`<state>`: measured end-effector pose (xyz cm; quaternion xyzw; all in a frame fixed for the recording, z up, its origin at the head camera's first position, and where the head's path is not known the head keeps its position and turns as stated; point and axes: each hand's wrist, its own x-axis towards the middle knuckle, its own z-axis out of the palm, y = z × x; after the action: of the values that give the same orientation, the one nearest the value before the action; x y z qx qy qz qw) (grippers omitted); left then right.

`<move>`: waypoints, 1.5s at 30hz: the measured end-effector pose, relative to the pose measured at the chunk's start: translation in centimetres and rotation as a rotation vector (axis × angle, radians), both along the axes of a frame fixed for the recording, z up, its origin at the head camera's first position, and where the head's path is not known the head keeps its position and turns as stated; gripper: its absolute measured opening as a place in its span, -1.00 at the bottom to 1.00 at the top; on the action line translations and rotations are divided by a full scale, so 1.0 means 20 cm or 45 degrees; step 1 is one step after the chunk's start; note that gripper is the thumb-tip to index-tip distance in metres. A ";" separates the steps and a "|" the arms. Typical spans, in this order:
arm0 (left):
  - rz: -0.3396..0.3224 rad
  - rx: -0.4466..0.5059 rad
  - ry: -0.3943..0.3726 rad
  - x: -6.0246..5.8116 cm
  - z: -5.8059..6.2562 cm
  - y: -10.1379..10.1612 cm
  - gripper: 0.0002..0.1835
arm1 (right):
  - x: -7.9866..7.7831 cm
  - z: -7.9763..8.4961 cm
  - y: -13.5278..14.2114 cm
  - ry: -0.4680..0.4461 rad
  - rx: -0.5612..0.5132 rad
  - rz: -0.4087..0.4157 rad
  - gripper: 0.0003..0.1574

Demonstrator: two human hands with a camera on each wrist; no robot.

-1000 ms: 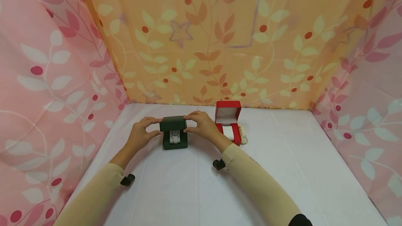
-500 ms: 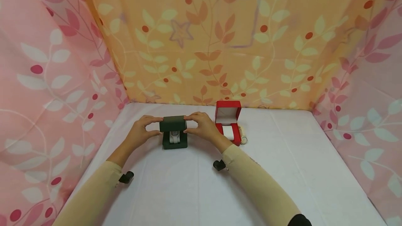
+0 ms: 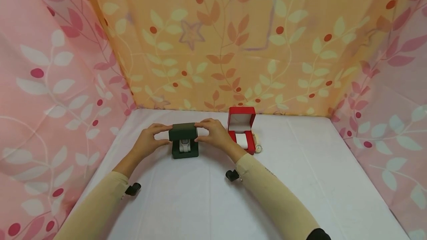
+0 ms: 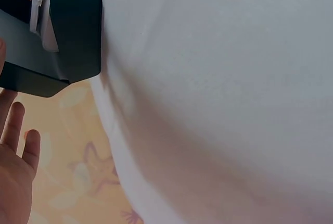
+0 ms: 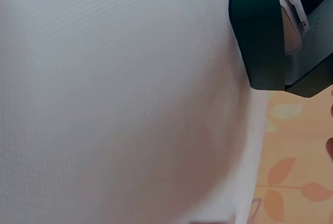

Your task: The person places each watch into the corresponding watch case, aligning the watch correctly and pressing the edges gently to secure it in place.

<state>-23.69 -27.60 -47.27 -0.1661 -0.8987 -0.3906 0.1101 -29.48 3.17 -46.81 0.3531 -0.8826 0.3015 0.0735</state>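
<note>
A dark green watch box (image 3: pixel 185 155) stands on the white cloth, its lid (image 3: pixel 182 132) partly raised over the front. Inside it a watch with a white strap (image 3: pixel 184 146) sits around a cushion. My left hand (image 3: pixel 148 142) holds the lid's left end, fingers at the top and thumb lower down. At the right end my right hand (image 3: pixel 215 135) holds the lid in the same way. Both wrist views catch the box from the side, with the white strap (image 5: pixel 294 6) between base and lid; the fingertips are largely cut off there.
Just right of my right hand is an opened red watch box (image 3: pixel 242 112) with a white cushion (image 3: pixel 241 141). A second watch with a pale strap (image 3: pixel 257 145) lies against its right side. Floral cloth walls (image 3: pixel 213 47) enclose the white table (image 3: pixel 283 180).
The left wrist and forearm have shifted slightly left. Both hands keep their hold on the lid, which stays at about the same angle.
</note>
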 end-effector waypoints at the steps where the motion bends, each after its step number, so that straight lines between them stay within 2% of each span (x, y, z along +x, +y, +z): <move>1: 0.002 0.005 -0.005 0.00 0.00 0.00 -0.38 | 0.00 0.00 0.00 -0.014 0.014 0.003 -0.19; 9: 0.009 -0.015 -0.065 0.02 -0.01 0.01 -0.33 | -0.02 -0.01 0.01 -0.064 0.041 0.043 -0.12; 16: 0.040 -0.169 -0.169 0.03 0.01 0.00 -0.20 | -0.01 -0.02 0.00 -0.053 0.060 0.067 -0.13; 19: 0.038 -0.184 -0.210 0.04 0.01 -0.01 -0.15 | 0.00 -0.02 0.00 -0.047 0.052 0.073 -0.12; 27: 0.046 -0.065 -0.217 0.06 -0.01 0.01 -0.15 | 0.03 -0.03 0.00 -0.045 0.052 0.009 -0.08; 33: 0.061 -0.002 -0.220 0.07 -0.03 0.03 -0.13 | 0.04 -0.05 0.00 -0.172 0.028 -0.026 -0.03; 39: 0.083 0.060 -0.218 0.08 -0.04 0.03 -0.11 | 0.04 -0.07 0.00 -0.302 -0.033 0.012 0.02; 45: 0.092 0.125 -0.237 0.09 -0.05 0.04 -0.14 | 0.06 -0.09 0.00 -0.354 -0.079 -0.018 0.00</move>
<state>-21.95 -26.72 -48.25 -0.0910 -0.8903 -0.4436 0.0482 -28.34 3.19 -48.56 0.2993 -0.8770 0.3742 -0.0366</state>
